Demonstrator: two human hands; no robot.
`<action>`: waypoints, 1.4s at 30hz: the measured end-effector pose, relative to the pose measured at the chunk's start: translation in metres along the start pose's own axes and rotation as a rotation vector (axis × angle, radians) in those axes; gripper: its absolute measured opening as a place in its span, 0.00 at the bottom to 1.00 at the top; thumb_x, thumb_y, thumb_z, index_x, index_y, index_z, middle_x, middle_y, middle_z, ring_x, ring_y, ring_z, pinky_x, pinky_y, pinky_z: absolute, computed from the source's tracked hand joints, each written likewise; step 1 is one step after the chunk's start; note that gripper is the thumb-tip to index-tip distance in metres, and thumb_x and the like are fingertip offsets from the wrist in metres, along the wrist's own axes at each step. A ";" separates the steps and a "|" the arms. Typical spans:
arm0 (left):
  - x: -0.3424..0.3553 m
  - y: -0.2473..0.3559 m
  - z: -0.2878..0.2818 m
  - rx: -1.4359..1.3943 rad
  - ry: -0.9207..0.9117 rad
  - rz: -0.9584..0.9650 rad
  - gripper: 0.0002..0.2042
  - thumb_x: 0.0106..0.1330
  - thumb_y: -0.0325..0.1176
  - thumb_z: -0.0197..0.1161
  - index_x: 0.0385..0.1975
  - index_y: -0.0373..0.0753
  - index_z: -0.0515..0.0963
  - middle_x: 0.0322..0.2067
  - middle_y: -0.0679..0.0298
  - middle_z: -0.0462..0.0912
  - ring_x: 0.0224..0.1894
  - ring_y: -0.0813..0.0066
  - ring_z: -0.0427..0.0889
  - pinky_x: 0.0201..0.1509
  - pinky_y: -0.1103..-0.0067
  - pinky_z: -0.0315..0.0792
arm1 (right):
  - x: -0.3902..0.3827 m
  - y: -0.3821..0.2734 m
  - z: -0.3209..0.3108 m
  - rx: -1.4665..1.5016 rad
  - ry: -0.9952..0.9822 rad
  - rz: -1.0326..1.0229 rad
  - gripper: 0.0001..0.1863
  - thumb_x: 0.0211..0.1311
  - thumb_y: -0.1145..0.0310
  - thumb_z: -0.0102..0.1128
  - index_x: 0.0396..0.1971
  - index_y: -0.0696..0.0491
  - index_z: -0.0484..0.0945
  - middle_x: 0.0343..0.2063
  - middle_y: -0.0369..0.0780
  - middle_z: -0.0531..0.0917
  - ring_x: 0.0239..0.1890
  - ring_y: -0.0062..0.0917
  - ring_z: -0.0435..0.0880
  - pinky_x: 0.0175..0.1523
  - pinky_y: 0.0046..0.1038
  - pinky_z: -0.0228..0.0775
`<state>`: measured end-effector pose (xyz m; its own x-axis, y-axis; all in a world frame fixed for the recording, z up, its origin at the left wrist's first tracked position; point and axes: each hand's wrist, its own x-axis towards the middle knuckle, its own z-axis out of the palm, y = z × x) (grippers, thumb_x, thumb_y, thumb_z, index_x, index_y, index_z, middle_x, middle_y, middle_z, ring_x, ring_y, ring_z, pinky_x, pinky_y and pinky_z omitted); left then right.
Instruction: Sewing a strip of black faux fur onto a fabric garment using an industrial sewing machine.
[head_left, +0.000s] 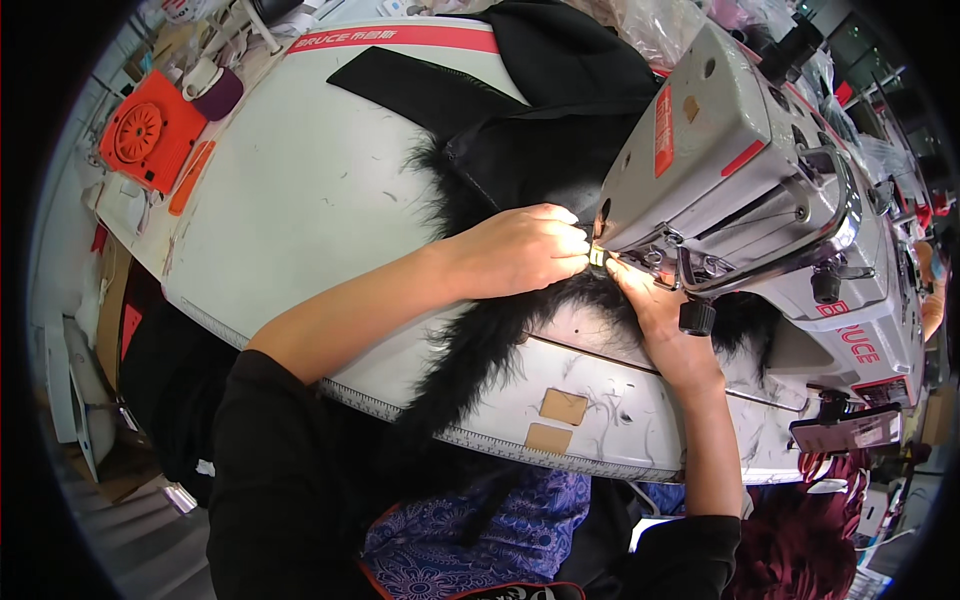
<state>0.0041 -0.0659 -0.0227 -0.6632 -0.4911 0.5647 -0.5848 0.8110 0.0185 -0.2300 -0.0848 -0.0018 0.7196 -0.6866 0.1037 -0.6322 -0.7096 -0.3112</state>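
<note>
A black garment (545, 150) with shaggy fur trim (465, 350) lies across the sewing machine's table. My left hand (525, 250) is closed, its fingertips pinching the garment's edge just left of the sewing machine (715, 160). Close beside it, my right hand (655, 305) has thumb and fingers closed on the same edge, under the machine head. A small pale tag-like piece (598, 257) shows between the two sets of fingertips, lit by the machine's lamp. The needle and presser foot are mostly hidden by the hands and the head.
Two tan card pieces (563, 406) lie near the measuring tape (600, 468) along the table's front edge. At the far left are an orange fan-like device (138, 133), orange snips (192, 178) and a purple thread cone (217, 95). A phone (847, 431) sits at right.
</note>
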 end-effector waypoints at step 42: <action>0.002 -0.001 -0.004 -0.024 -0.062 -0.026 0.06 0.53 0.29 0.54 0.28 0.36 0.75 0.28 0.63 0.77 0.37 0.67 0.76 0.49 0.75 0.70 | -0.003 0.008 0.007 0.090 0.022 0.001 0.28 0.48 0.85 0.48 0.53 0.51 0.73 0.50 0.41 0.77 0.53 0.34 0.74 0.60 0.32 0.62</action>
<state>0.0051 -0.0669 -0.0182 -0.6758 -0.5303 0.5119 -0.5916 0.8045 0.0525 -0.2354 -0.0877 -0.0109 0.7119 -0.6913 0.1236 -0.6037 -0.6924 -0.3951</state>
